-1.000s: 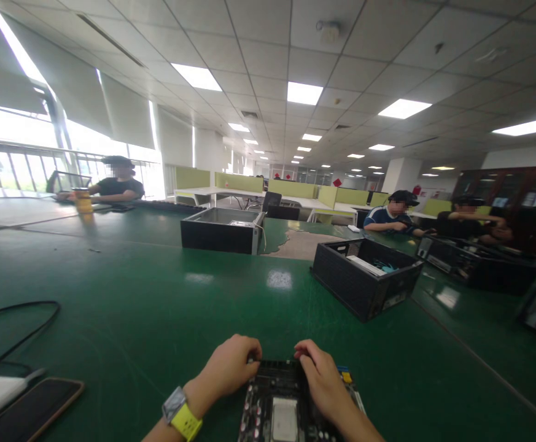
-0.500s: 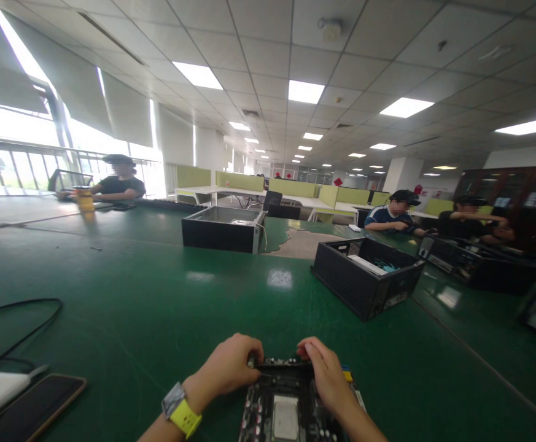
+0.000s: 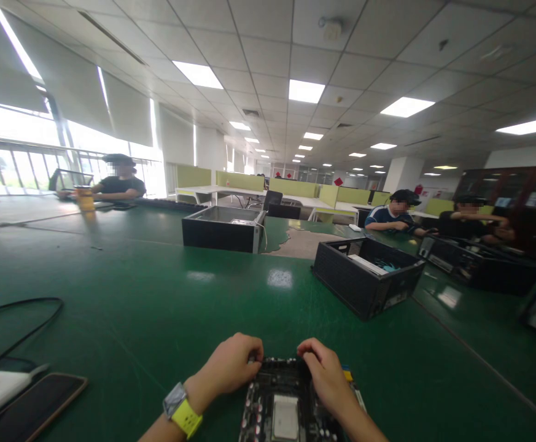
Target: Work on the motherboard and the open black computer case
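Note:
A dark motherboard (image 3: 259, 399) lies at the bottom edge, partly cut off, with a silver square processor (image 3: 286, 418) on it. Along its far side, between my hands, runs a slim dark strip (image 3: 280, 363) that looks like a memory stick. My left hand (image 3: 231, 362), with a yellow-strapped watch on its wrist, pinches near the strip's left end. At the opposite end, my right hand (image 3: 326, 373) has thumb and forefinger bent together over the board's right part. The fingertips hide just where they touch. Yellow and blue connectors (image 3: 347, 372) show past the right hand.
An open black computer case (image 3: 369, 276) stands ahead on the right, another case (image 3: 221, 230) farther back. Bottom left lie a phone (image 3: 42, 405), a white device (image 3: 0, 393) and a black cable (image 3: 28, 299). Several people sit across the green table (image 3: 157, 294), a drink container (image 3: 85, 199) near one.
Both hands stay at almost the same spots. The strip between them shows less distinctly than before, and the fingers have shifted only slightly.

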The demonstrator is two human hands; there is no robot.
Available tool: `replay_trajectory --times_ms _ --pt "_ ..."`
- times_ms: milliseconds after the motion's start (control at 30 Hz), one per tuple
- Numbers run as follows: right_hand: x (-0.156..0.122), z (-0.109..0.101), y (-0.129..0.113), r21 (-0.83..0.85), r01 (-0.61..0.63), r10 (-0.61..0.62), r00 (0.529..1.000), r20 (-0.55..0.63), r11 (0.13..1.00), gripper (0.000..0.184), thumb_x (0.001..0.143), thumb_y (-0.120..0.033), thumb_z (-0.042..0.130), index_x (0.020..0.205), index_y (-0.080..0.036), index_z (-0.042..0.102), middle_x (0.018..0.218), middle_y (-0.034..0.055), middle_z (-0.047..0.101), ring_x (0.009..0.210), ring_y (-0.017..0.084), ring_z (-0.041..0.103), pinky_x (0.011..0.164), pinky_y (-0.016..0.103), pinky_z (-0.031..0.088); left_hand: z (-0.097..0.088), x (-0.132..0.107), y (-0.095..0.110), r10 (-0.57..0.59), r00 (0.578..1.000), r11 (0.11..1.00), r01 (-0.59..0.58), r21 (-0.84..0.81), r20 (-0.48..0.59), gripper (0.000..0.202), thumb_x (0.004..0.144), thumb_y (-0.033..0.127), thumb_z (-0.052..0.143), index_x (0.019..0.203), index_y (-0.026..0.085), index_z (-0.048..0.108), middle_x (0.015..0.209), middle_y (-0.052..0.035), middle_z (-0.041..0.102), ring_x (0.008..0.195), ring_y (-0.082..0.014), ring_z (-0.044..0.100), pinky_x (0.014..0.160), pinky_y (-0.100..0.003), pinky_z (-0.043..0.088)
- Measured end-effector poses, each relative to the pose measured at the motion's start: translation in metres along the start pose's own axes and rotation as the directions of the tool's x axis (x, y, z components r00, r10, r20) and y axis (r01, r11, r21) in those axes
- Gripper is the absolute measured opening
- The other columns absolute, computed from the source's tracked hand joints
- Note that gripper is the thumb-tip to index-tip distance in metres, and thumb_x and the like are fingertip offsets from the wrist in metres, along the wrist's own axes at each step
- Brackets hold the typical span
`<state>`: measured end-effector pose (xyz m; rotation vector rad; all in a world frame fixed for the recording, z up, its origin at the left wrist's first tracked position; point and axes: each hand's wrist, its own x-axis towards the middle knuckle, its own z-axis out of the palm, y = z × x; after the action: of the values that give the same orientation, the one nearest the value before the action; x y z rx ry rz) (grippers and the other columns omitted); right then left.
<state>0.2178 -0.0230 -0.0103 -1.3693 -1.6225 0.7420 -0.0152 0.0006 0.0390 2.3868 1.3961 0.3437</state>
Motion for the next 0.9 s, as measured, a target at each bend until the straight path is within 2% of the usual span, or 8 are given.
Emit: replay_trajectory --times_ms 200,533,667,733,800,900 --pt "0.001 0.001 0.005 0.055 -0.015 0.015 1.0 -0.01 0.998 0.026 0.084 -0.032 0.042 0.087 -0.019 0.065 0.086 0.0045 0.069 0.087 0.021 0.062 0.08 0.03 0.043 0.0 0.001 -0.001 -0.028 1.0 1.0 0.028 0.006 -0.001 0.016 0.072 0.025 0.051 0.078 0.025 0.066 0.086 -0.0008 0.069 0.084 -0.0192 0.059 0.072 -0.028 0.042" --pt "0.0 0.001 0.008 0.099 -0.005 0.007 1.0 -0.021 0.995 0.039 0.092 -0.046 0.037 0.089 -0.019 0.065 0.088 0.0056 0.069 0.088 0.021 0.063 0.081 0.031 0.044 -0.002 0.0 0.0 -0.03 0.999 0.999 0.029 0.014 0.021 0.017 0.073 0.026 0.053 0.085 0.026 0.065 0.09 -0.0001 0.068 0.087 -0.0196 0.059 0.073 -0.029 0.043" --pt "-0.001 0.001 0.006 0.092 -0.006 0.008 1.0 -0.019 0.996 0.041 0.093 -0.049 0.036 0.09 -0.019 0.065 0.089 0.005 0.069 0.089 0.02 0.063 0.081 0.029 0.044 -0.005 -0.006 0.017 -0.014 1.0 0.992 0.012 0.129 0.015 0.027 0.073 0.026 0.055 0.098 0.024 0.063 0.101 -0.0055 0.067 0.096 -0.0246 0.058 0.082 -0.037 0.044" --pt "-0.001 0.002 0.006 0.089 -0.001 0.003 1.0 -0.023 0.996 0.043 0.093 -0.05 0.035 0.09 -0.019 0.065 0.088 0.0048 0.069 0.088 0.02 0.062 0.08 0.029 0.044 -0.004 -0.012 0.038 0.058 0.998 0.979 -0.056 0.195 -0.002 0.028 0.074 0.027 0.058 0.101 0.023 0.062 0.107 -0.0082 0.065 0.103 -0.0289 0.055 0.086 -0.042 0.042" --pt "-0.001 0.002 0.006 0.085 0.006 -0.004 1.0 -0.026 0.996 0.044 0.093 -0.051 0.034 0.089 -0.019 0.065 0.088 0.0048 0.069 0.088 0.02 0.062 0.08 0.029 0.044 0.005 -0.018 0.061 0.188 0.981 0.964 -0.192 0.182 0.038 0.026 0.077 0.033 0.06 0.101 0.024 0.062 0.112 -0.0084 0.064 0.107 -0.0305 0.054 0.088 -0.045 0.042" --pt "0.0 0.002 0.006 0.086 0.006 -0.003 1.0 -0.031 0.996 0.046 0.093 -0.053 0.033 0.089 -0.019 0.065 0.088 0.005 0.069 0.087 0.02 0.062 0.08 0.028 0.044 0.045 -0.021 0.086 0.374 0.913 0.921 -0.387 0.056 0.163 0.023 0.089 0.039 0.046 0.1 0.028 0.063 0.108 -0.0059 0.067 0.102 -0.0267 0.058 0.084 -0.041 0.044"
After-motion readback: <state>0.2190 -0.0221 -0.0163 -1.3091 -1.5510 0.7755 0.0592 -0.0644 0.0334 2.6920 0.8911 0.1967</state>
